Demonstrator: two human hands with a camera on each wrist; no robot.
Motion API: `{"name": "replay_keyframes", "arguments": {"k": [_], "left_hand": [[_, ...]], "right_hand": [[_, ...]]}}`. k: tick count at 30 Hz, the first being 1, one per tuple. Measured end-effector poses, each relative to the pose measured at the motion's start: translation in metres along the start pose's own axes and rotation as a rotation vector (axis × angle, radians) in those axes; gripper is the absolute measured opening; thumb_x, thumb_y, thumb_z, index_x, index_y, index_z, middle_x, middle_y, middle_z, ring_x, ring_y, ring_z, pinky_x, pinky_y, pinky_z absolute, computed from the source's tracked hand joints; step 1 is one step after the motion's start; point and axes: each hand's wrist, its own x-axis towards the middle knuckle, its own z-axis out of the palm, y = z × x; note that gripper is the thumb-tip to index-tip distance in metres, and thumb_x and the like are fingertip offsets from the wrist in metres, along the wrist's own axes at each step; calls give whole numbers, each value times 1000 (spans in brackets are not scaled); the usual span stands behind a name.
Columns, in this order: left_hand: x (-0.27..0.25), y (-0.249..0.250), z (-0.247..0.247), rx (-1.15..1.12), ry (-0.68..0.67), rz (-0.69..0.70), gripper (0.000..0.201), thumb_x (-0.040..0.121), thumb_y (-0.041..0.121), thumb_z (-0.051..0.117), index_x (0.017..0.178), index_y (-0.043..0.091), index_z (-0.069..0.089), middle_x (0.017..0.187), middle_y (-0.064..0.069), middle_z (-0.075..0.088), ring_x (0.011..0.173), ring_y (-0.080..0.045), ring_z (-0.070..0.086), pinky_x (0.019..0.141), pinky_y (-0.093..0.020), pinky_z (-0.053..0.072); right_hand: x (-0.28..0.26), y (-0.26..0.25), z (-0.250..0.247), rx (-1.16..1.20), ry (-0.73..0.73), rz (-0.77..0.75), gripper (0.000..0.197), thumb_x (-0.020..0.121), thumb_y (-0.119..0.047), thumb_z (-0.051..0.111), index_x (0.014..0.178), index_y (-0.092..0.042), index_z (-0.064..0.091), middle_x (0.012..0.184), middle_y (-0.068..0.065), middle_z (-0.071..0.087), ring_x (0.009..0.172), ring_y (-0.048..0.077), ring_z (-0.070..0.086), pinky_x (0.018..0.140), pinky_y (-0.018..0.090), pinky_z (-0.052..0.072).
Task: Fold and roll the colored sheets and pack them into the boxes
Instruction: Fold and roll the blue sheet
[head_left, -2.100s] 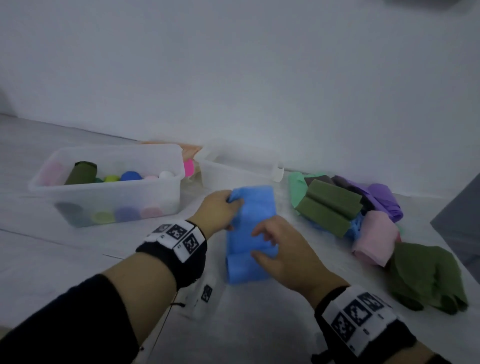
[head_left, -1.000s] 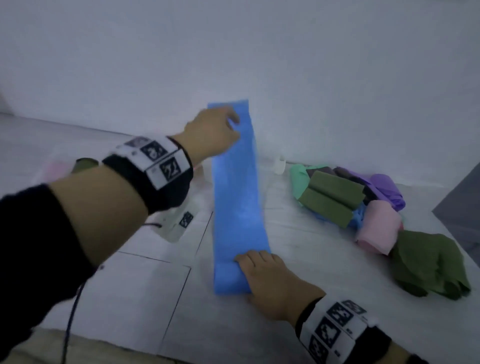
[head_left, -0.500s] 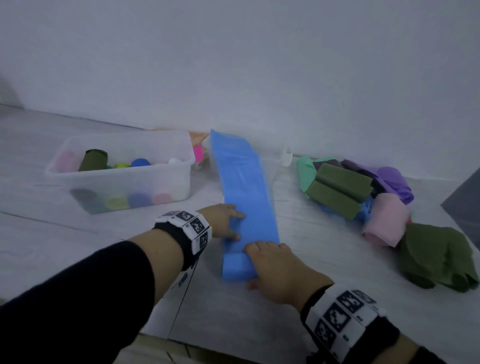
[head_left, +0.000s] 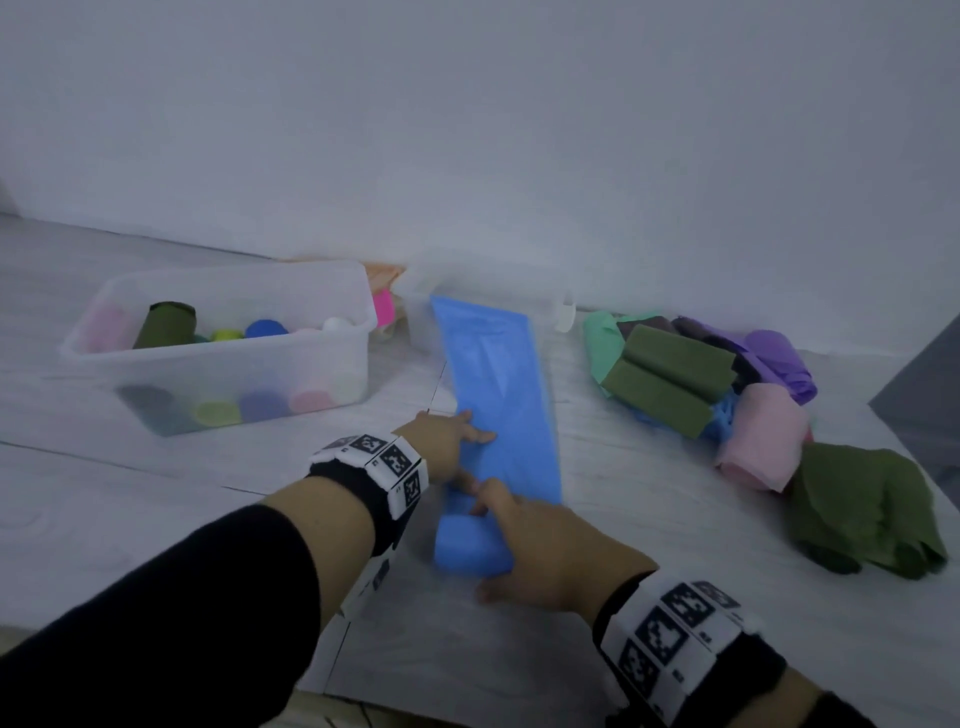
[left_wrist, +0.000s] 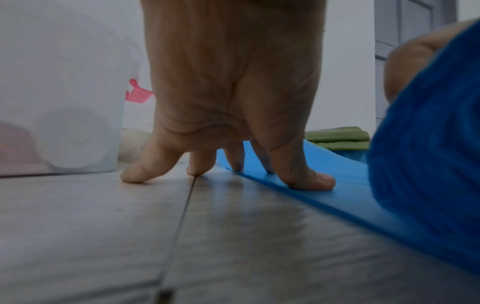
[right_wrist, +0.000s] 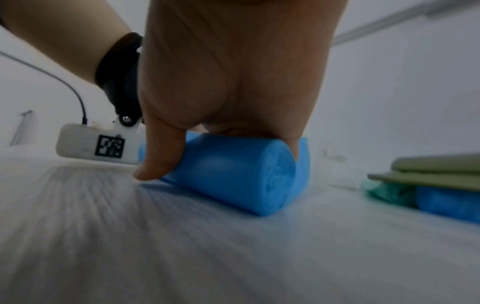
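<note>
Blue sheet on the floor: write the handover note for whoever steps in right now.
Right hand: fingers curled over the rolled near end of the blue sheet, thumb at the roll's left end.
Left hand: fingers straight, pressing the sheet's left edge flat to the floor.
Done: sheet folded into a long strip, roll started at the near end. The clear box on the left already holds several colored rolls.
Left: roll the strip to its far end and pack it. Then the pile of unrolled sheets on the right, green, purple, pink among them. A second box stands behind the strip; its contents cannot be seen.
</note>
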Motion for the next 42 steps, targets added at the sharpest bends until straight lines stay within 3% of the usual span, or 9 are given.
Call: {"name": "replay_keyframes", "arguments": {"k": [5,10,15,21,25,31,38,40,42], "left_hand": [[3,1,2,-29,-3,-21,83,79,50,69,147,42,22,160,4,0,145,-36,3,118,-46,8],[4,0,4,-43,3,-27,83,80,51,68,148,42,20,160,5,-1,144,-38,0,117,-45,8],[6,-2,6,-56,-13,-54,75,83,53,63,145,47,21,159,9,-2,144,-38,-6,113,-61,8],[9,0,7,34,-6,-29,67,91,44,57,147,44,19,160,5,0,144,-39,6,116,-52,8],[9,-1,7,42,-54,-24,69,89,48,56,145,49,16,159,8,-5,144,-41,-1,113,-61,6],[0,6,4,74,-103,-23,66,91,53,49,145,51,11,159,12,-7,142,-45,-5,110,-67,5],[-16,20,-6,197,-183,-45,56,100,44,33,146,49,2,157,13,-15,140,-48,-8,108,-68,11],[-18,22,-9,209,-198,-48,56,101,42,32,146,48,0,157,13,-17,140,-49,-9,107,-69,13],[-20,24,-10,188,-212,-73,55,102,39,32,146,50,0,156,15,-18,140,-47,-12,103,-73,14]], "right_hand": [[-3,5,-4,-27,109,43,66,70,-32,77,130,-29,49,118,0,34,115,21,35,100,37,37],[-6,10,-8,100,166,78,65,70,-30,79,128,-23,51,118,2,50,111,18,48,88,25,40],[-6,4,-4,15,212,85,50,78,-26,73,119,-16,47,120,6,54,109,22,50,87,29,40],[-4,9,-12,108,138,102,38,86,-28,65,120,-16,55,120,7,58,110,24,53,92,30,43],[-1,16,-20,184,76,119,30,91,-30,58,117,-15,58,118,7,59,109,24,54,92,33,43],[14,17,-27,86,-30,117,34,97,-29,47,122,-8,56,125,11,57,114,23,50,81,22,32],[27,15,-28,-11,-124,195,40,102,-32,37,127,-5,52,131,15,52,119,27,47,90,26,31],[28,14,-27,-129,-87,211,40,100,-38,39,127,-12,53,131,13,47,121,28,41,96,31,31],[27,11,-26,-159,98,247,34,93,-40,51,121,-20,56,126,8,46,119,27,42,97,36,35]]}}
